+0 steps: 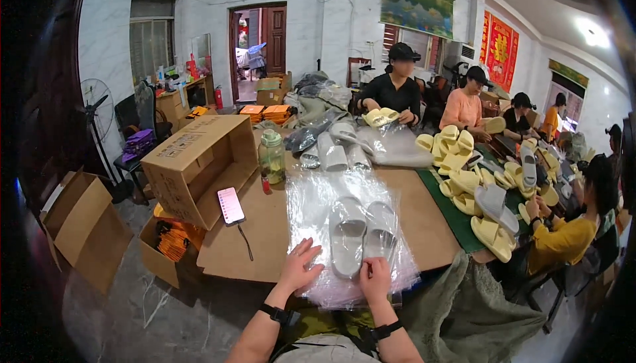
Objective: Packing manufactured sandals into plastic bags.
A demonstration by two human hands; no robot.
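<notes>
Head view: left grip (301,267) spread on plastic bags (307,204); right grip (375,278), by grey slippers (347,247), unclear; bottle (271,157), phone (230,205), carton (171,176) leftward.

In the lower centre of the frame, the person's bare left hand (303,265) lies spread on a stack of clear plastic bags (306,207). To its right, the bare right hand (375,278) curls its fingers at the near end of a pair of grey open-toed slippers (348,240) atop the stack; whether it grips them is unclear. Left of centre, a lit smartphone (230,205) lies near a green translucent bottle (271,161) and an open brown cardboard box (189,141). Pale-yellow slippers (491,236) crowd the right side, where co-workers (397,91) handle footwear.
</notes>
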